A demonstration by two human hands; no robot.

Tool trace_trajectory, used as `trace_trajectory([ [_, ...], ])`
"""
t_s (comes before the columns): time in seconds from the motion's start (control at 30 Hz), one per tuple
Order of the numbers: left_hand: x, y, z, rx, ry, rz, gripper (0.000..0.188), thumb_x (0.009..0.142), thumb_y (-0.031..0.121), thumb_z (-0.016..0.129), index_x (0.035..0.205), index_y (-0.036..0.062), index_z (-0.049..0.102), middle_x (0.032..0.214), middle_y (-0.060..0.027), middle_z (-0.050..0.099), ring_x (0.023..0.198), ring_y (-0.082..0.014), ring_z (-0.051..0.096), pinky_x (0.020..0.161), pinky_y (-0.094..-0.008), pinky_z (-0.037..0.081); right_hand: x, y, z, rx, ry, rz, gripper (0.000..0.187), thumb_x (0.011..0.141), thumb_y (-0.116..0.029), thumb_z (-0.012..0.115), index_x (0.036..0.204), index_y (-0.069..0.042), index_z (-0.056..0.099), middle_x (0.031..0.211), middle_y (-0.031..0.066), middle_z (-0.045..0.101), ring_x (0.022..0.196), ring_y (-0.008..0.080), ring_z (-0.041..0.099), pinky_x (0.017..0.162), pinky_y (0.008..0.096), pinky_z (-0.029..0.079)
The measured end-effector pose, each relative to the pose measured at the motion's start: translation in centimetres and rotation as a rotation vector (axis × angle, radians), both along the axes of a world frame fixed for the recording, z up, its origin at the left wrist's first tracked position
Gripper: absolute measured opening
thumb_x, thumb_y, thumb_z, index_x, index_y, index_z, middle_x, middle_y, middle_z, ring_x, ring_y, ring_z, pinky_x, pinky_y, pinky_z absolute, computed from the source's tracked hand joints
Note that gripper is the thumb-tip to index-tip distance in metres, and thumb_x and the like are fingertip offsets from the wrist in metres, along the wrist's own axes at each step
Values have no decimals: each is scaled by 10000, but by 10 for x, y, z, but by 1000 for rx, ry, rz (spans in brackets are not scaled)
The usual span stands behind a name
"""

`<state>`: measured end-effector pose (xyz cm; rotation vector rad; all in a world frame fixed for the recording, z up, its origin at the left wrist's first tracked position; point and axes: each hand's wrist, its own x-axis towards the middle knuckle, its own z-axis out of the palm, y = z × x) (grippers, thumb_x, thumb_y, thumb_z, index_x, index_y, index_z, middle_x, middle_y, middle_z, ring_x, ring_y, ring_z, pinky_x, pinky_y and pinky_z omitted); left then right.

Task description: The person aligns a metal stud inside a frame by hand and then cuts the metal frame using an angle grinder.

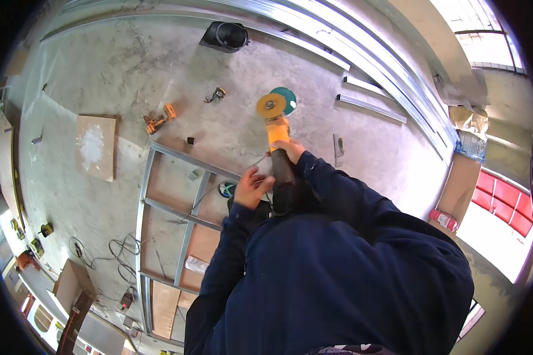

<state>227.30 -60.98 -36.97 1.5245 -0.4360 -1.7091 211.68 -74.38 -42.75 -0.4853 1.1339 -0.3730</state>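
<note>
An angle grinder (276,139) with a yellow-orange head and a dark body points away from me, a round tan disc (270,106) at its far end. My right hand (287,149) is closed around the grinder just behind its orange part. To the left of the dark body is my left hand (253,188), slightly blurred, its fingers apart and nothing visible in them. A thin cord (210,192) runs close by this hand; whether they touch I cannot tell. On the floor beyond the disc lies a round green disc (288,100), partly covered by the grinder.
A metal frame (180,155) lies at my left, with tangled cable (123,255) beside it. Further out are an orange drill (160,120), a board with white powder (95,148) and a black bucket (226,36). Long metal profiles (343,44) lie far right, near a trowel (338,148).
</note>
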Motion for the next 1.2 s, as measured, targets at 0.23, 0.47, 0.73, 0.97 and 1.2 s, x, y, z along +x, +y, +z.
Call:
trace_trajectory([
  [0.23, -87, -152, -102, 63, -100, 53, 729, 584, 237, 872, 1147, -16, 485, 1018, -77, 600, 893, -177, 601, 775, -290, 503, -28, -108, -67, -301, 0, 455, 527, 778, -358, 702, 1106, 25, 551, 974, 82, 626, 868, 151, 586, 778, 300, 479],
  [0.47, -138, -252, -273, 331, -95, 601, 380, 572, -24, 743, 908, 13, 569, 780, -47, 594, 654, -176, 594, 603, -298, 502, -143, -359, -316, -238, 295, 506, 458, 830, -364, 642, 1078, 20, 605, 890, 108, 667, 732, 159, 618, 686, 281, 500],
  [0.73, -225, -319, -428, 486, -159, 766, 349, 585, -20, 710, 905, -11, 571, 798, -53, 605, 679, -166, 598, 607, -300, 498, -308, -733, -527, -899, 1425, 1352, 425, 746, -369, 565, 1022, -52, 625, 1058, 151, 633, 1036, 296, 581, 898, 416, 449],
  [0.97, -243, -322, -485, 467, -276, 981, 202, 646, -9, 678, 830, 24, 601, 824, -15, 619, 712, -143, 603, 650, -277, 486, -303, -781, -559, -515, 736, 446, 589, 769, -231, 670, 1291, -80, 444, 1295, 170, 459, 1157, 337, 490, 990, 423, 384],
  [1.2, -256, -336, -513, 574, -538, 719, 442, 563, 239, 760, 915, 15, 613, 884, -112, 653, 803, -254, 643, 743, -337, 495, -331, -825, -581, -605, 495, 246, 448, 909, -224, 490, 1328, -101, 390, 1331, 113, 353, 1211, 293, 387, 960, 504, 386],
])
